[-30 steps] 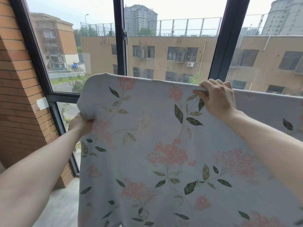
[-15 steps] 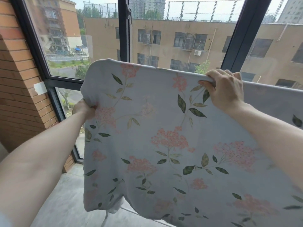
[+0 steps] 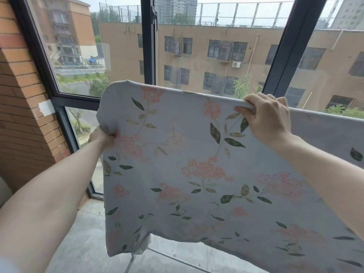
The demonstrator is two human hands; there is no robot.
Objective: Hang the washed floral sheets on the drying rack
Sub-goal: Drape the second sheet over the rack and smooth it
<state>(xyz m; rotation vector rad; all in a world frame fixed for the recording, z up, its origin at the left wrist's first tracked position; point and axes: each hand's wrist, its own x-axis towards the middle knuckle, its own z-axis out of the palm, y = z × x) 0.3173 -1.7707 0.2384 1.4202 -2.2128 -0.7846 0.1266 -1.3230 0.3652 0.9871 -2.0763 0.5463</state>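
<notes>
A pale grey floral sheet with pink blossoms and green leaves hangs spread out in front of me, draped over a top bar that the cloth hides. My left hand grips the sheet's left edge, fingers bunched into the fabric. At the top fold, my right hand curls its fingers over the cloth-covered bar. Below the sheet's lower hem, thin white legs of the drying rack show. The sheet continues to the right past my right forearm.
A dark-framed window stands close behind the sheet, with buildings outside. A brick wall closes the left side. Grey concrete floor lies below.
The view has tilted downward, so the sheet's lower hem and the rack's legs have come into sight. Both hands keep the same hold on the sheet.
</notes>
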